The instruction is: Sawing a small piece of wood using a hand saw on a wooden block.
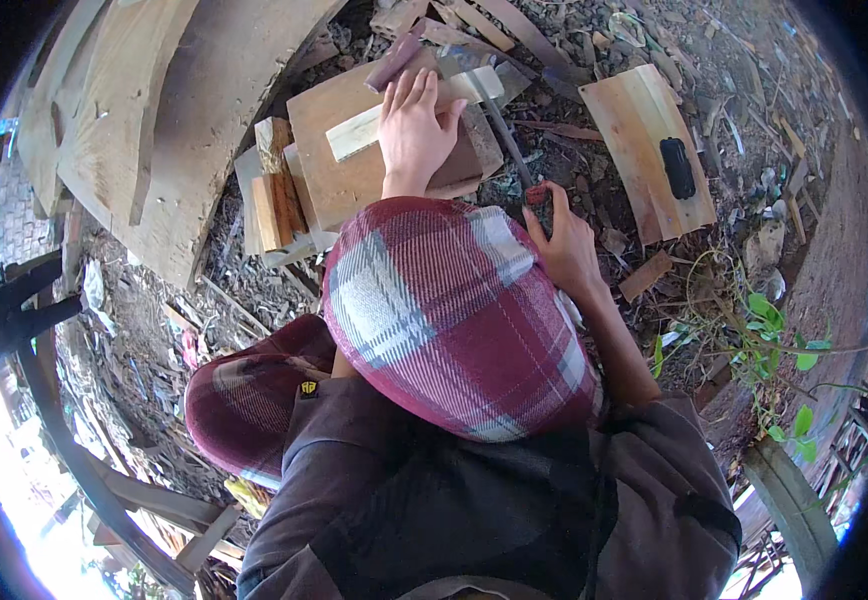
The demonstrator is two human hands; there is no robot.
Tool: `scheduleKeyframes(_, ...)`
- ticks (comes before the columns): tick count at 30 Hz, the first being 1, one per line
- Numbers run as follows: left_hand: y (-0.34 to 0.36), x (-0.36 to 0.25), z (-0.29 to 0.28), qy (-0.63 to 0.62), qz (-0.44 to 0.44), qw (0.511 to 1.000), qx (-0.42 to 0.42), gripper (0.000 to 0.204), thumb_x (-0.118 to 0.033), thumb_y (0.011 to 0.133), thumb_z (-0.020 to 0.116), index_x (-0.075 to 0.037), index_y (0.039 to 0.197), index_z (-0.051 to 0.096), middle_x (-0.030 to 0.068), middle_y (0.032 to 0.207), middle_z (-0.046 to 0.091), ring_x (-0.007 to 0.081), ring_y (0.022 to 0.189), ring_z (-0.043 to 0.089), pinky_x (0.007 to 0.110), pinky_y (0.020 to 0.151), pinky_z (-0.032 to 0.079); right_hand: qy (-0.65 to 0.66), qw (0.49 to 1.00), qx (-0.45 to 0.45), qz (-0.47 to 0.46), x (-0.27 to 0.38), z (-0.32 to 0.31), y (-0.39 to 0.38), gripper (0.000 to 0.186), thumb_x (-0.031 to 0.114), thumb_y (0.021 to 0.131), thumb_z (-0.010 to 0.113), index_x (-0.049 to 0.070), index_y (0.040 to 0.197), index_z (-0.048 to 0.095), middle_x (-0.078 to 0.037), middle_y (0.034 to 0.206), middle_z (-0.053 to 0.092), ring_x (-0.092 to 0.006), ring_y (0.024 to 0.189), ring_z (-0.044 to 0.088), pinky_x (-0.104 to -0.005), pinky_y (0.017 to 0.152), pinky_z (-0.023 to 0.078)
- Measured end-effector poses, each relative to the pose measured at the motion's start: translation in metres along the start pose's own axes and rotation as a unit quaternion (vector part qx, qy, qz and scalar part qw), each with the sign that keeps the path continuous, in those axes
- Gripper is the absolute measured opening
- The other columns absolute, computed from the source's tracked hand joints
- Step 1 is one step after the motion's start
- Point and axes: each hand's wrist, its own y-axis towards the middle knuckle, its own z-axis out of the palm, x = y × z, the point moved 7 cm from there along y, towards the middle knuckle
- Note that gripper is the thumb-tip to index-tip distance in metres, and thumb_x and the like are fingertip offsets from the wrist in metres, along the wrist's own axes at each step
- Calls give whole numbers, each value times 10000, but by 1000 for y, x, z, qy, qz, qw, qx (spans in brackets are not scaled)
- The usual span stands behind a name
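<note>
My left hand [416, 130] lies open across a pale wooden strip [351, 134], its fingertips reaching a reddish-brown wood piece [392, 64] behind it. The strip rests on a square tan board [316, 192]. My right hand [564, 240] is closed round the red-and-black handle of a long dark blade [502, 130], whose far end meets the strip's right part. Plaid maroon cloth [434, 330] covers my knees below both hands, hiding part of my left forearm.
Large curved plywood sheets [184, 120] lie at the left, wood offcuts [279, 185] beside the board. A curved plank [624, 150] with a black object [676, 167] lies right, among debris. Leafy stems [794, 350] stand at lower right, a dark metal object [9, 315] at far left.
</note>
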Motion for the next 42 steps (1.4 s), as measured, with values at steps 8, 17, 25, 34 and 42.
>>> scheduleKeyframes(8,-14,-4,0,44,-59,997,14,456,-355,915,622,-139,1315,590,54,1374,571,318,1380,408,607,1162,162,-1,1000,10,-25,10,8,10,436,218,960,557,-27,1294,420,-303,950,654,-486,898,626,-529,749,494)
scheduleKeyframes(17,-16,-13,6,24,-59,997,46,493,-334,877,660,-153,1326,566,13,1405,546,293,1389,403,646,1144,156,-38,999,24,9,24,0,6,424,234,969,531,-20,1290,421,-306,954,650,-489,890,624,-546,765,487)
scheduleKeyframes(25,-15,-10,4,4,-76,997,20,485,-317,858,682,-149,1301,579,5,1374,574,269,1377,424,622,1139,201,-67,995,49,62,28,0,5,448,267,973,510,-42,1283,409,-324,904,645,-493,858,632,-552,751,491)
scheduleKeyframes(34,-17,-8,6,8,-106,994,34,482,-293,838,693,-168,1292,588,-20,1366,579,269,1369,434,591,1159,182,-96,990,68,73,38,-1,19,384,272,963,515,-20,1192,417,-310,847,651,-497,818,637,-580,724,488)
scheduleKeyframes(42,-17,-9,4,12,-93,996,10,490,-317,823,681,-158,1278,591,-15,1371,575,282,1375,424,586,1165,170,-126,988,53,74,51,-8,33,379,263,957,519,-12,1200,424,-328,853,650,-514,830,633,-586,748,490)
